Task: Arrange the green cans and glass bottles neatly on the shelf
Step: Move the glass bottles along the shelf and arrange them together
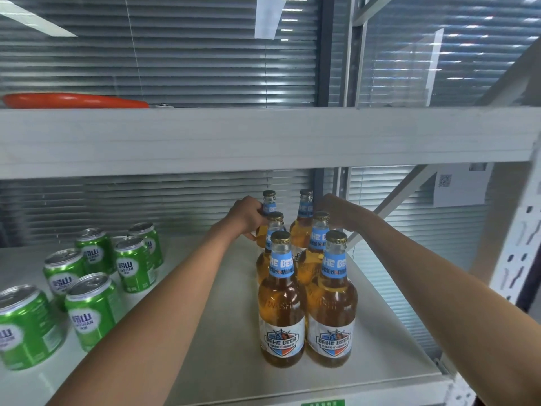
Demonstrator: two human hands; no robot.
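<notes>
Bottles (307, 276): 6 in 2 rows, shelf (228, 332) right. Left hand (248, 218) grips far-left bottle (268, 205); right hand (332, 212) at far-right one, grip can't tell. Cans (96, 276) left, loose. Step: squaring far pair; next, line up cans.

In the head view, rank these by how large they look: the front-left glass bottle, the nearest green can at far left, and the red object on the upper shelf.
1. Front-left glass bottle, tallest.
2. Red object: long but thin and partly hidden, so unsure against the can.
3. Nearest green can, enlarged by nearness.
</notes>
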